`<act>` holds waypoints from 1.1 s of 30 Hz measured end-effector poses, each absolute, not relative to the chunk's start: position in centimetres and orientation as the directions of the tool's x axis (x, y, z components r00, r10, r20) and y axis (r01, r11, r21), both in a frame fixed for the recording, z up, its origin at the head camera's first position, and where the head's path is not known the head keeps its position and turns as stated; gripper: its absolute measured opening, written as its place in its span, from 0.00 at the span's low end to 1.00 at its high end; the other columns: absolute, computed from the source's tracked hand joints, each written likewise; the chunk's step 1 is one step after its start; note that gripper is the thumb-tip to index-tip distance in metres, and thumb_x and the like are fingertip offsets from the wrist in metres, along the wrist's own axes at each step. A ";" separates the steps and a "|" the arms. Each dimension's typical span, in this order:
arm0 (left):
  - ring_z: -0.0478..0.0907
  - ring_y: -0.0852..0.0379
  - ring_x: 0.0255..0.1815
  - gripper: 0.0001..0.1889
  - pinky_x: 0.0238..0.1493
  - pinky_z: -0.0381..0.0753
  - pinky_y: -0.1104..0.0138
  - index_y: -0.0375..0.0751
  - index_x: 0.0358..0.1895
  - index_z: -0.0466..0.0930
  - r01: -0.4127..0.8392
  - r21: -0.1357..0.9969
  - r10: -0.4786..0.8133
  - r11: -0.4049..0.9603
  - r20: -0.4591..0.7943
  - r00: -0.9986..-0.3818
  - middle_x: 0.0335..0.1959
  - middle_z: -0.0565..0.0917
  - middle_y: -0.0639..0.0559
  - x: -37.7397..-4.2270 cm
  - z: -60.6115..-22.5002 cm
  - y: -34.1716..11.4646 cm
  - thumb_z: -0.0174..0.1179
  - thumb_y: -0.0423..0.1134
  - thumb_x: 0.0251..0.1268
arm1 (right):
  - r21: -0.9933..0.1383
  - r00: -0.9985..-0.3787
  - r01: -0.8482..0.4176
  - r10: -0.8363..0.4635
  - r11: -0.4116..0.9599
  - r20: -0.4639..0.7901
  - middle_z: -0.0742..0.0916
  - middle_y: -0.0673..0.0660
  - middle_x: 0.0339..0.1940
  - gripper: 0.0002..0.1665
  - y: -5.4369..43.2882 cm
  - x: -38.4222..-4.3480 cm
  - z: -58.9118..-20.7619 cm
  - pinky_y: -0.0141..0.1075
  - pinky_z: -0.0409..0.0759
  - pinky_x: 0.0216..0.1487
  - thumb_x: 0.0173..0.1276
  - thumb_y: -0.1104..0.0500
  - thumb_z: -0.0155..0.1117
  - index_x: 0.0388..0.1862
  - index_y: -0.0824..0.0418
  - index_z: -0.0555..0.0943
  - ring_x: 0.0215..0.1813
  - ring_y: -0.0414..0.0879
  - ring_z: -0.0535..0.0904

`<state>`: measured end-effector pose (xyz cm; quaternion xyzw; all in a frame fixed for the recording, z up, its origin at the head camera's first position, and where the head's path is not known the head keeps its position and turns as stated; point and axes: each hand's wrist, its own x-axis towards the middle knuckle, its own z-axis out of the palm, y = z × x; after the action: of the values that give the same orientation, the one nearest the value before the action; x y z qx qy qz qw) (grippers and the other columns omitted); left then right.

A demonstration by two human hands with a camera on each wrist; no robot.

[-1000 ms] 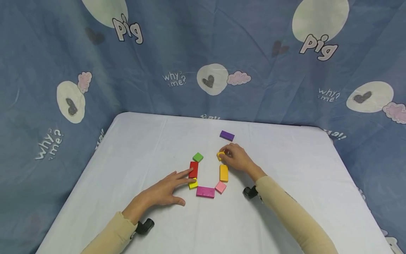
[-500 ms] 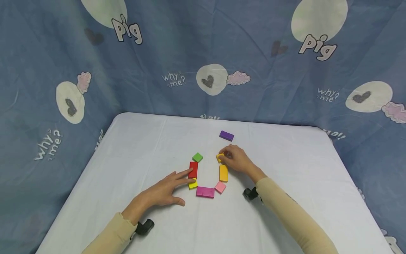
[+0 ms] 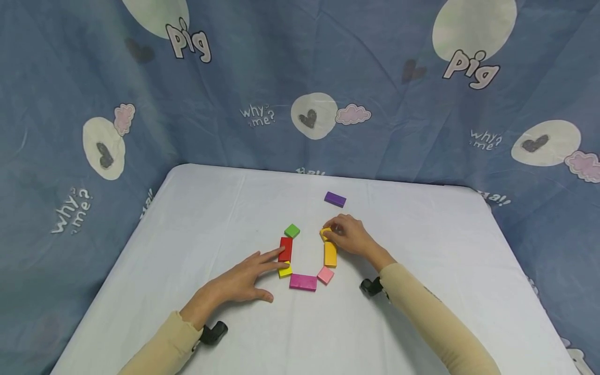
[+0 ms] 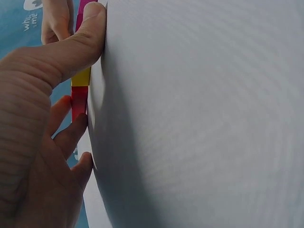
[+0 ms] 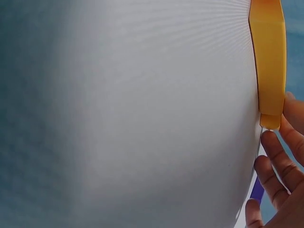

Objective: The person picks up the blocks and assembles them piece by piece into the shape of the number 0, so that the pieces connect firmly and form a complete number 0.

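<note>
Several coloured toy blocks form a U on the white table. My left hand (image 3: 241, 278) lies spread on its left side, fingertips on the red block (image 3: 284, 242) and the yellow block (image 3: 285, 272). My right hand (image 3: 349, 234) pinches a small orange-yellow block (image 3: 324, 232) between thumb and fingers, right at the far end of the longer orange-yellow block (image 3: 330, 254). In the right wrist view that longer block (image 5: 270, 66) stands end to end with the small one (image 5: 270, 121). A pink block (image 3: 325, 275) and a magenta block (image 3: 303, 282) make up the near end.
Beyond the red block sits a green block (image 3: 292, 230), turned at an angle. A purple block (image 3: 335, 199) lies apart, farther back. White cloth covers the table (image 3: 225, 208), and a blue printed curtain (image 3: 262, 67) hangs behind and at both sides.
My right hand has drawn the small orange-yellow block slightly nearer, closing its gap to the longer one. The left hand has stayed in place on the red and yellow blocks.
</note>
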<state>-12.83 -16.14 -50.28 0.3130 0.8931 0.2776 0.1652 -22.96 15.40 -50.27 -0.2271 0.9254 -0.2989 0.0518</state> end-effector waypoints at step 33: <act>0.55 0.43 0.75 0.41 0.71 0.51 0.44 0.57 0.69 0.71 0.465 0.589 0.641 0.662 -0.122 -0.758 0.77 0.57 0.50 -12.8 -50.2 -16.2 0.75 0.52 0.48 | -0.602 -0.953 -0.302 -0.256 0.739 0.164 0.80 0.60 0.45 0.19 16.4 -25.1 -49.9 0.46 0.73 0.50 0.74 0.55 0.59 0.59 0.61 0.79 0.45 0.52 0.74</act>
<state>-12.83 -16.18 -50.21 0.3081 0.8970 0.2725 0.1618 -25.11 16.41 -49.93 -0.1498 0.9317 -0.3290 -0.0353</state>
